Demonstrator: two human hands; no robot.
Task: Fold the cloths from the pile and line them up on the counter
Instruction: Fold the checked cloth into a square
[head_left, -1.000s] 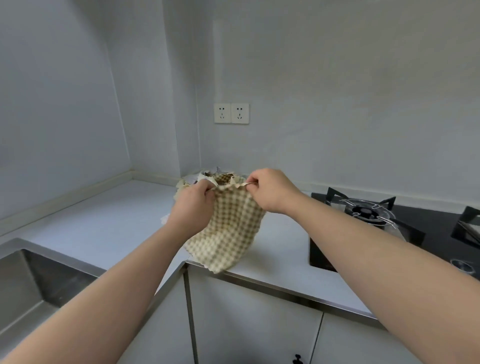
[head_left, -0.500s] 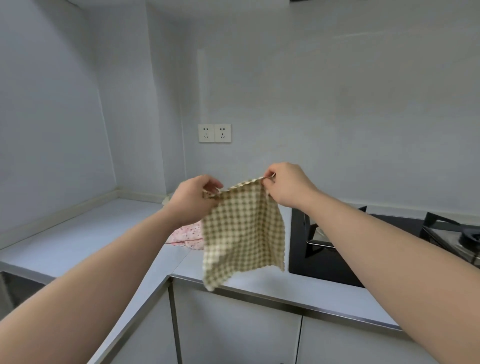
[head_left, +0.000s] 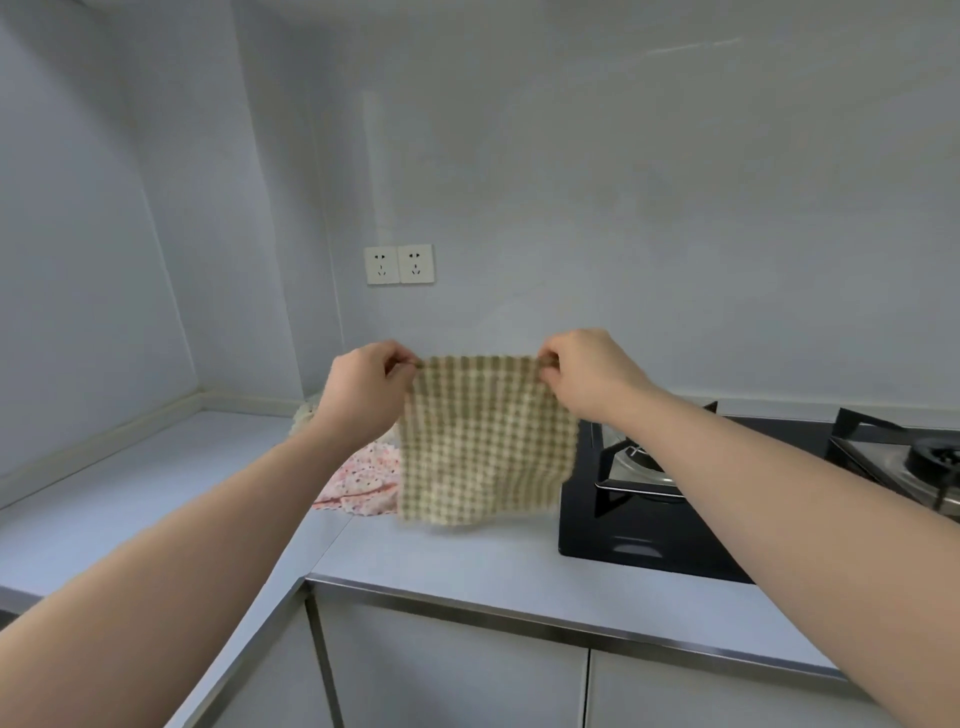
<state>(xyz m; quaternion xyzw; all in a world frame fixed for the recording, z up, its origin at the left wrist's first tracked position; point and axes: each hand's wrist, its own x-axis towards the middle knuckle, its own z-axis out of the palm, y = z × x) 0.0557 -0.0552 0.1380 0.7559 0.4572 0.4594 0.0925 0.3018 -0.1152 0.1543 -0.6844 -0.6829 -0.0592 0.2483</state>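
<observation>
Both grips pinching the checked cloth (head_left: 485, 441) by its top corners, left hand (head_left: 363, 387) on one, right hand (head_left: 587, 376) on the other, so it hangs spread out flat above the surface (head_left: 467, 551). Behind it sits the pile (head_left: 358, 478), pink spotted cloth on top, stove (head_left: 675, 499) just to the right

1. Checked cloth (head_left: 485, 441): soft woven fabric, waffle-textured, matt.
2. Pink cloth (head_left: 363, 480): thin printed fabric, matt.
3. Counter (head_left: 156, 499): smooth, pale, matt.
4. Hob (head_left: 660, 535): glossy black glass; pan support (head_left: 636, 470): shiny metal.
5. Counter edge strip (head_left: 519, 621): brushed metal.
</observation>
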